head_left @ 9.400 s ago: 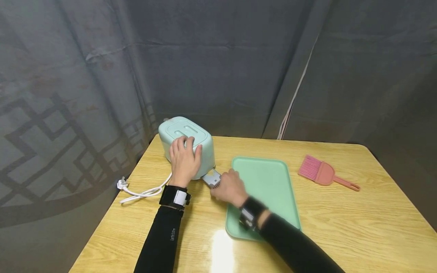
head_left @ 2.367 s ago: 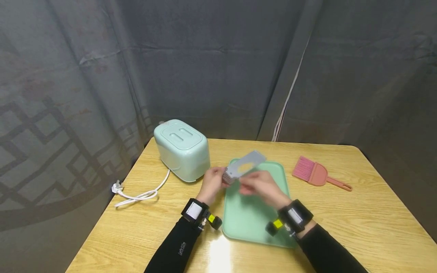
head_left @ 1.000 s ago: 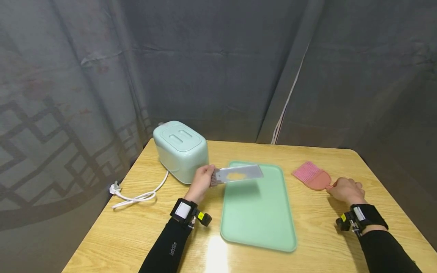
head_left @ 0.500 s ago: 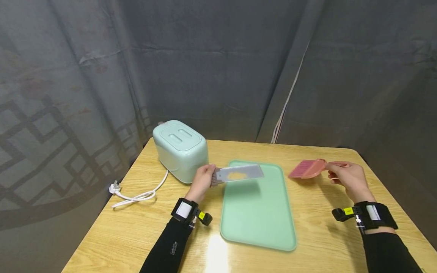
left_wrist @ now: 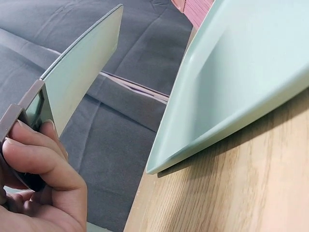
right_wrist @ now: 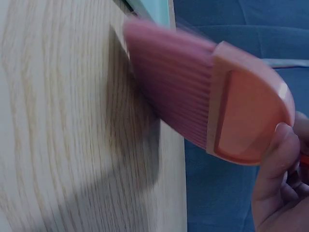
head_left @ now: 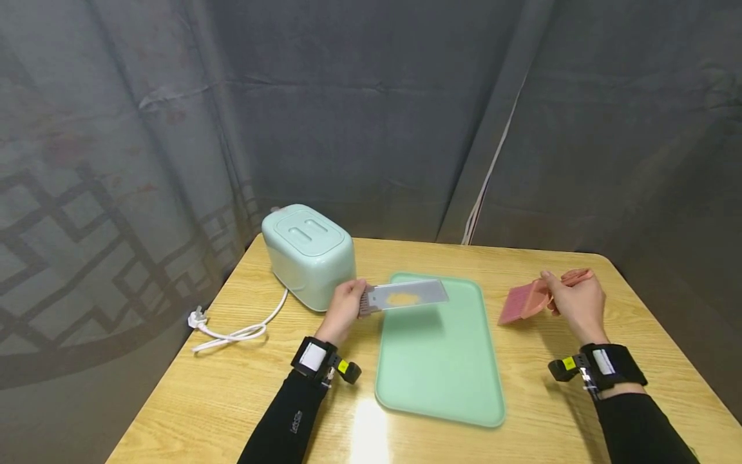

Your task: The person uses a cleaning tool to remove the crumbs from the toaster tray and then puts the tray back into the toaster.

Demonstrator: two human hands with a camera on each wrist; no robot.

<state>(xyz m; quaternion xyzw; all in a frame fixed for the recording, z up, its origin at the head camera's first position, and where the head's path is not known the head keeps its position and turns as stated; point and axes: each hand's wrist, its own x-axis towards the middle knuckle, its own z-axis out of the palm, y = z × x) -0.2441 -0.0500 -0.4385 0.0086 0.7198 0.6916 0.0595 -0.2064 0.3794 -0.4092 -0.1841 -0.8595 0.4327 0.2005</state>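
Note:
My left hand (head_left: 342, 309) pinches the grey end of a flat crumb tray (head_left: 426, 292), which it holds level above the far left part of the green tray (head_left: 440, 361). A patch of yellow crumbs (head_left: 402, 299) lies on the crumb tray. In the left wrist view my thumb and fingers close around its dark end piece (left_wrist: 36, 104). On the right, my right hand (head_left: 581, 306) grips a pink hand brush (head_left: 522, 303) near its head, raised off the table. Its bristles (right_wrist: 169, 79) point left toward the green tray in the head view.
A mint toaster (head_left: 310, 258) with its lid on stands at the back left, close to my left hand. Its white cord and plug (head_left: 237, 336) lie on the wooden table (head_left: 232, 399). A grey curtain (head_left: 371, 129) hangs behind the table's far edge.
Crumb tray was drawn from the toaster and passed to my left hand, which now stays still. My right hand picked the brush off the table, lifting it and shifting slightly left.

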